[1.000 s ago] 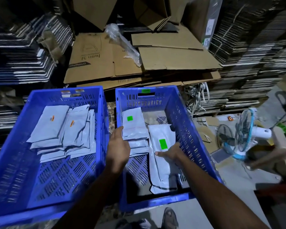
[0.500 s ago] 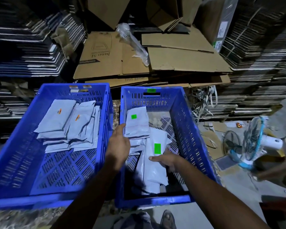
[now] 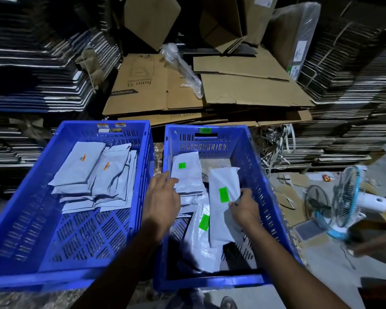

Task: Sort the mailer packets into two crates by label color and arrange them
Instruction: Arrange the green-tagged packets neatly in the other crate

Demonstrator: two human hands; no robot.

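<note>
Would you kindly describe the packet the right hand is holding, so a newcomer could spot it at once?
Find the right-hand blue crate, the one holding green-labelled packets. The packet lies lengthwise toward its right side, gripped by the right hand beside its green label. Unlike its neighbours, it rides on top, overlapping another packet.

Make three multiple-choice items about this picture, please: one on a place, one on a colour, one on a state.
1. Where do the packets with orange labels lie?
A. left crate
B. right crate
C. on the cardboard

2. What colour is the label on the packet under the right hand?
A. orange
B. green
C. blue

3. What does the right hand do?
A. hangs idle
B. grips the crate rim
C. grips a packet

Answers:
1 A: the orange-label packets lie in the left crate.
2 B: the green label shows beside the right hand.
3 C: its fingers curl round the packet in the right crate.
</note>
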